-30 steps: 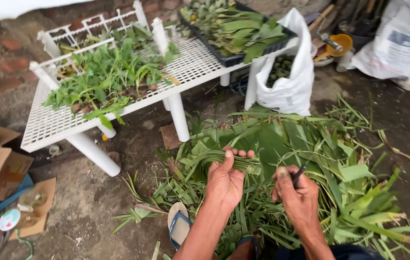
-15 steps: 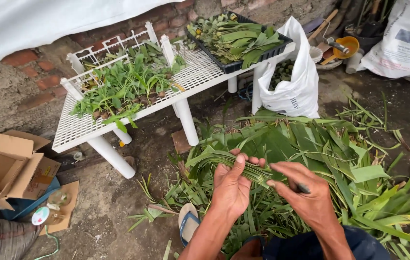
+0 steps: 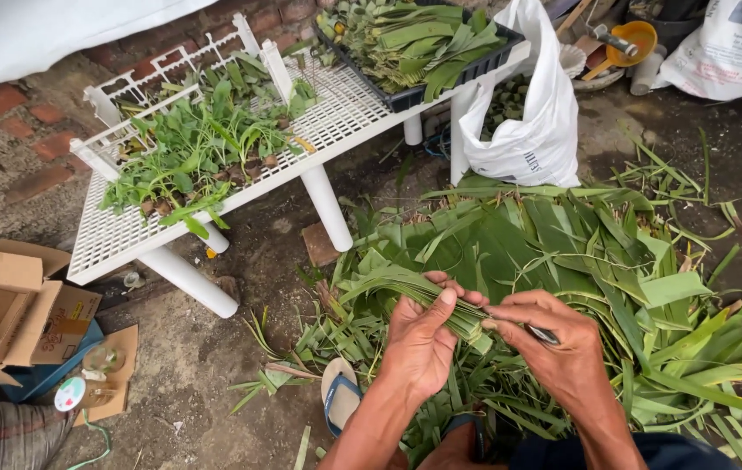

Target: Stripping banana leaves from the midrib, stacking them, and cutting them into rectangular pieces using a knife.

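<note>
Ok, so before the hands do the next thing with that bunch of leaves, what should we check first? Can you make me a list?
1. Left hand has a firm hold on the folded leaf bundle: ok, the fingers wrap around it.
2. Right hand holds its thin dark tool: ok, though what kind of tool it is, cannot tell.
3. Left fingers out of the tool's way: cannot tell, the tip is hidden where the hands meet.
4. More leaves within reach: ok, the leaf pile lies right in front on the ground.
5. Footing free of clutter: not ok, loose leaves lie around the sandal.
</note>
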